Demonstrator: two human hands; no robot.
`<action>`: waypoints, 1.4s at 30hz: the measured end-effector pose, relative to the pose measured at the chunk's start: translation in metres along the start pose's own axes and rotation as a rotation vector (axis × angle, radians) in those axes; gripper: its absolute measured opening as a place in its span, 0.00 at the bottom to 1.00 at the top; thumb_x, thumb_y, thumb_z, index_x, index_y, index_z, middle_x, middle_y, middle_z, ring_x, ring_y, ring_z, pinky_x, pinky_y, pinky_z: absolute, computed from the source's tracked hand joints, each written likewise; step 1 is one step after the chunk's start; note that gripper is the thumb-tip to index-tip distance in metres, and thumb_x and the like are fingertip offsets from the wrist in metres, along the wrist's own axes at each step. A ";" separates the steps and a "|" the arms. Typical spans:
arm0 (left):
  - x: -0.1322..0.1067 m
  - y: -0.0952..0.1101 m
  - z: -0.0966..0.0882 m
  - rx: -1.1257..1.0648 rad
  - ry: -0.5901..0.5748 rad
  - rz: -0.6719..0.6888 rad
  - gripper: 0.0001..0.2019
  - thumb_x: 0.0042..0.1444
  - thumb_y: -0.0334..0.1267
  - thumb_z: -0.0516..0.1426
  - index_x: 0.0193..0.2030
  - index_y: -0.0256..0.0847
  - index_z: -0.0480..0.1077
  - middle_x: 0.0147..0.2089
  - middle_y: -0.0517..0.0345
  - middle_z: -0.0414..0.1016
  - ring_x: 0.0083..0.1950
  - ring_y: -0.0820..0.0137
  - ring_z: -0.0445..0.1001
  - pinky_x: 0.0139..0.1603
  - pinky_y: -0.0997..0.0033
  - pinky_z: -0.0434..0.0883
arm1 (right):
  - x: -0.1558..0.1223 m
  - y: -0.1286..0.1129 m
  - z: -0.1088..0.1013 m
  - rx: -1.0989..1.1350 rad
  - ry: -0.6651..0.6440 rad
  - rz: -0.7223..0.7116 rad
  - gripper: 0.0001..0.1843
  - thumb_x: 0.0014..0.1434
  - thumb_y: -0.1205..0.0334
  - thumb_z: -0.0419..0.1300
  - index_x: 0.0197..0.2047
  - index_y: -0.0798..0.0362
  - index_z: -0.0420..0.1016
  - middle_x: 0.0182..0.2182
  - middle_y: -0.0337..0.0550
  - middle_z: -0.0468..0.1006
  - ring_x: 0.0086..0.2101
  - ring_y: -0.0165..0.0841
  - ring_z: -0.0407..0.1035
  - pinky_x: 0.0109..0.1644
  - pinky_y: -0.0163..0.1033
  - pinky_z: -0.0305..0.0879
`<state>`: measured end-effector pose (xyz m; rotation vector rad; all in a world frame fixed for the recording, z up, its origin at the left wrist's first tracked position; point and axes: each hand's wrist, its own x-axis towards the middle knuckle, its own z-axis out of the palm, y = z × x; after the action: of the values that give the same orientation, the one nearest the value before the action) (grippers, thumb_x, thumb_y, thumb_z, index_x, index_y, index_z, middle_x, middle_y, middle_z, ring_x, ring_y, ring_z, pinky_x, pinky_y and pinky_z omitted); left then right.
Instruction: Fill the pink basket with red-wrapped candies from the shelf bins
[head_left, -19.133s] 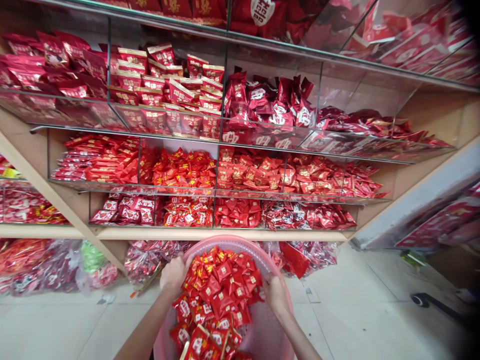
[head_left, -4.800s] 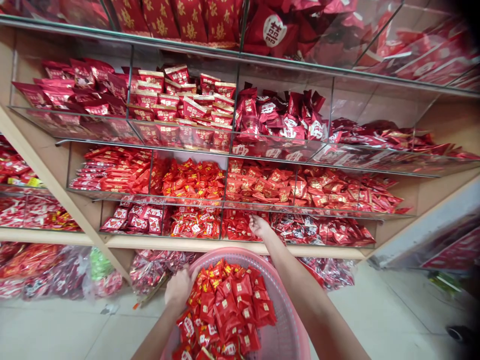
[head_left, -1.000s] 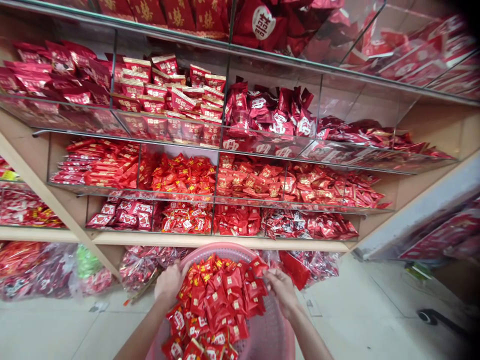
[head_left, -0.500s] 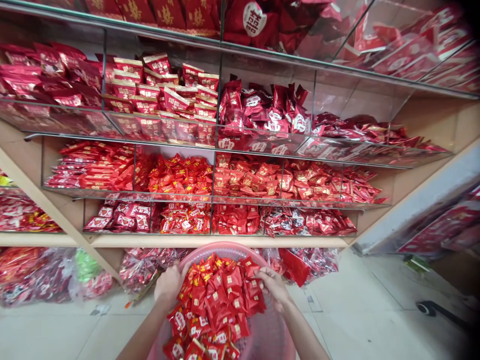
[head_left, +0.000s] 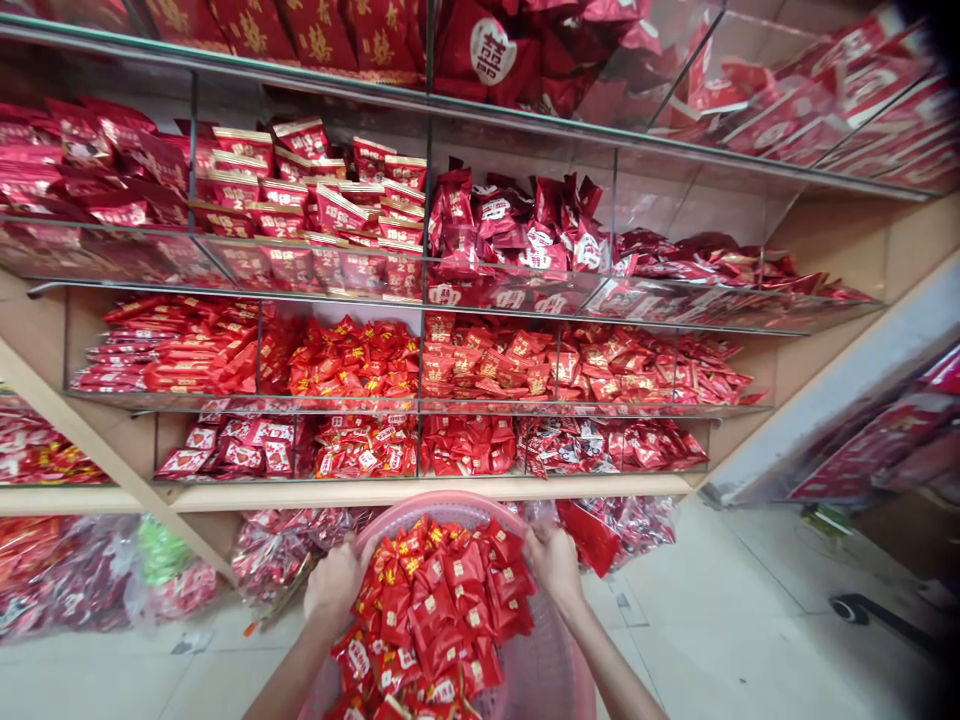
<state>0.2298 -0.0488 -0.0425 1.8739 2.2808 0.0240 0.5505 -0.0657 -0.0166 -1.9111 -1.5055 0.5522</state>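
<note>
A pink plastic basket (head_left: pixel 551 640) with a perforated wall is at the lower middle of the head view. Red wrapped candy packets (head_left: pixel 442 610), some with gold or white print, are heaped inside it, mostly toward its left and middle. My left hand (head_left: pixel 334 577) is closed on the basket's left rim. On the right rim, my right hand (head_left: pixel 553 562) is closed as well, its fingers partly hidden over the edge. Neither hand touches the packets. The basket's near side runs out of the picture.
Ahead stands a wooden shelf unit (head_left: pixel 300 497) with glass-fronted compartments full of red packets (head_left: pixel 469 445). Clear plastic bags of packets (head_left: pixel 270 545) lie beneath it. Pale floor tiles (head_left: pixel 720 620) extend to the right, where a dark caster wheel (head_left: pixel 851 607) shows.
My right hand has gone from beside the packets to a grip on the basket's right rim. The left hand keeps its hold. The view has shifted slightly.
</note>
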 end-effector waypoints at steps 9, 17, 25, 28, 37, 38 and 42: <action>-0.003 0.002 -0.004 -0.028 -0.012 -0.022 0.32 0.55 0.57 0.36 0.50 0.34 0.64 0.35 0.42 0.76 0.37 0.57 0.75 0.36 0.63 0.67 | 0.099 -0.083 -0.003 -0.528 -0.109 -0.203 0.14 0.59 0.60 0.47 0.45 0.52 0.69 0.36 0.49 0.76 0.38 0.35 0.70 0.36 0.34 0.59; -0.002 0.001 -0.002 -0.012 0.013 -0.016 0.31 0.56 0.56 0.37 0.48 0.33 0.65 0.33 0.43 0.76 0.37 0.58 0.75 0.36 0.64 0.68 | 0.138 -0.094 0.023 -0.651 -0.192 -0.168 0.13 0.57 0.69 0.48 0.41 0.59 0.72 0.40 0.59 0.74 0.42 0.39 0.70 0.41 0.38 0.62; -0.002 0.001 0.000 -0.002 0.024 -0.019 0.31 0.56 0.57 0.37 0.49 0.34 0.65 0.33 0.43 0.76 0.36 0.58 0.75 0.35 0.63 0.68 | 0.143 -0.090 0.024 -0.611 -0.177 -0.144 0.14 0.57 0.67 0.50 0.44 0.58 0.71 0.41 0.58 0.74 0.43 0.38 0.70 0.40 0.37 0.62; -0.002 0.000 0.002 0.026 0.024 -0.020 0.31 0.56 0.56 0.38 0.51 0.32 0.65 0.35 0.40 0.75 0.36 0.59 0.75 0.37 0.64 0.67 | 0.142 -0.091 0.020 -0.589 -0.169 -0.134 0.14 0.56 0.69 0.49 0.43 0.57 0.71 0.40 0.56 0.75 0.42 0.38 0.70 0.39 0.36 0.62; -0.001 0.000 0.005 0.008 0.036 -0.028 0.32 0.55 0.58 0.38 0.50 0.34 0.65 0.35 0.41 0.76 0.36 0.60 0.75 0.39 0.63 0.67 | 0.127 -0.092 -0.003 -0.539 -0.147 -0.103 0.12 0.55 0.63 0.49 0.38 0.54 0.72 0.36 0.52 0.76 0.37 0.37 0.71 0.31 0.33 0.57; -0.001 0.000 0.005 0.009 0.038 -0.025 0.32 0.55 0.58 0.38 0.50 0.34 0.65 0.35 0.40 0.75 0.36 0.59 0.75 0.39 0.63 0.67 | 0.123 -0.093 -0.007 -0.527 -0.137 -0.118 0.11 0.55 0.63 0.50 0.38 0.53 0.72 0.35 0.51 0.76 0.36 0.36 0.71 0.30 0.33 0.56; 0.000 -0.001 0.007 0.002 0.055 -0.021 0.34 0.54 0.60 0.36 0.48 0.34 0.66 0.33 0.42 0.76 0.35 0.57 0.75 0.36 0.62 0.68 | 0.103 -0.097 -0.026 -0.449 -0.068 -0.248 0.09 0.55 0.64 0.50 0.35 0.53 0.70 0.30 0.46 0.75 0.33 0.33 0.70 0.30 0.33 0.53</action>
<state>0.2301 -0.0500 -0.0499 1.8730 2.3370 0.0709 0.5265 0.0422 0.0762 -1.9960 -2.0068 0.1759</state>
